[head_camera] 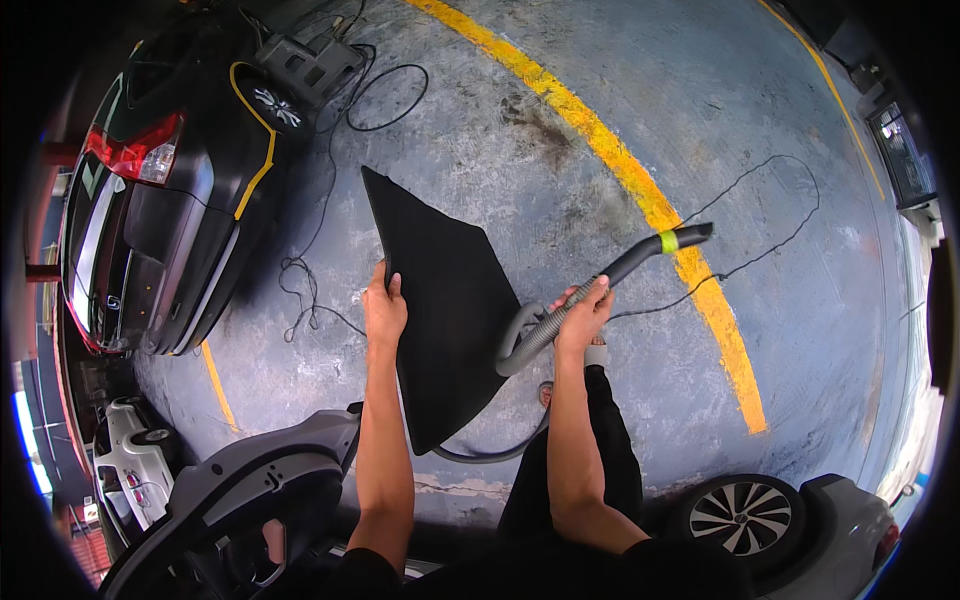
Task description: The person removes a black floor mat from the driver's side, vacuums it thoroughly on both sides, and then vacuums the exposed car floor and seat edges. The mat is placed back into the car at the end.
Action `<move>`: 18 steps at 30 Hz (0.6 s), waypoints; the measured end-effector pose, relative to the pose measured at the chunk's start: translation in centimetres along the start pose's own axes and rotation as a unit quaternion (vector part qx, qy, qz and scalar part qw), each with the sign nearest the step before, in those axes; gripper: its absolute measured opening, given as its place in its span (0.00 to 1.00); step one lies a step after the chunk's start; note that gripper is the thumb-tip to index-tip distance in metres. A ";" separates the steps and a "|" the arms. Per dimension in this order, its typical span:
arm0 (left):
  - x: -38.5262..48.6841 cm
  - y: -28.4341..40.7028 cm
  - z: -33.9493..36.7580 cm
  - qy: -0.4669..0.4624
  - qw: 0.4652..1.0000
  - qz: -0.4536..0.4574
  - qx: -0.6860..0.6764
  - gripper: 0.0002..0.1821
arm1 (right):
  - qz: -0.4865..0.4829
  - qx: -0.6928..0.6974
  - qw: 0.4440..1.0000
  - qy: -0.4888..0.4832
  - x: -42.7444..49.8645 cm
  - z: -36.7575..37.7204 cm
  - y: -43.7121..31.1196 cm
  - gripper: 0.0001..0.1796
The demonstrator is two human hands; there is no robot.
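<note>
My left hand point(385, 306) grips the left edge of a flat black panel point(450, 322), which looks like a car floor mat or trunk board. The panel hangs tilted above the floor, with angled corners. In my right hand point(585, 319) is a grey corrugated vacuum hose point(538, 335). Its dark angled nozzle tube point(637, 259) points up and to the right, away from the panel, with a yellow-green band point(668, 241) near its tip. A loop of the hose overlaps the panel's right side.
A black car point(180, 202) stands at the left. Beyond it, a grey machine point(311, 67) has cables around it. A thin cord point(780, 244) crosses the yellow floor line point(622, 161). An open car door point(262, 480) is at lower left, a car wheel point(741, 517) at lower right.
</note>
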State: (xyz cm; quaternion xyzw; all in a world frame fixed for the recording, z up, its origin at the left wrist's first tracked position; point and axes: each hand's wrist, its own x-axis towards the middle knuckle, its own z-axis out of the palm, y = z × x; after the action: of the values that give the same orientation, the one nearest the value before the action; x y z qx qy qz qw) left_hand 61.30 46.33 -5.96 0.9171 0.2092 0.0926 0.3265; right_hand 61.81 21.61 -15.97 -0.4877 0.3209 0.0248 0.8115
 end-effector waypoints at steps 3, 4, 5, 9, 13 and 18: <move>-0.4 1.9 2.4 -0.006 0.998 0.016 0.062 0.18 | 0.030 -0.159 0.981 -0.106 -4.6 2.1 2.8 0.22; -0.8 1.8 2.5 0.005 0.999 0.013 0.052 0.18 | 0.083 -0.219 0.963 -0.131 -4.3 1.2 3.3 0.23; -1.2 1.6 2.3 0.016 0.999 0.009 0.043 0.18 | 0.135 -0.277 0.939 -0.154 -3.5 -0.1 3.6 0.24; -0.1 -1.4 -1.6 0.031 0.998 -0.002 0.047 0.19 | 0.074 -0.194 0.977 -0.052 -0.7 0.0 2.6 0.26; 0.2 0.6 1.4 0.044 0.994 0.019 0.101 0.19 | -0.029 -0.338 0.924 -0.176 -3.9 2.4 9.4 0.28; 2.1 4.9 -4.0 0.084 0.994 0.056 0.040 0.18 | 0.161 -0.415 0.875 -0.190 0.6 -0.8 8.0 0.29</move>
State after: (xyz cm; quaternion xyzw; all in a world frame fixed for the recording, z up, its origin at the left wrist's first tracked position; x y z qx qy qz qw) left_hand 63.54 46.10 0.30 0.9285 0.1879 0.1793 0.2655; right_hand 59.03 24.94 -22.71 -0.7069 0.1947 0.3784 0.5650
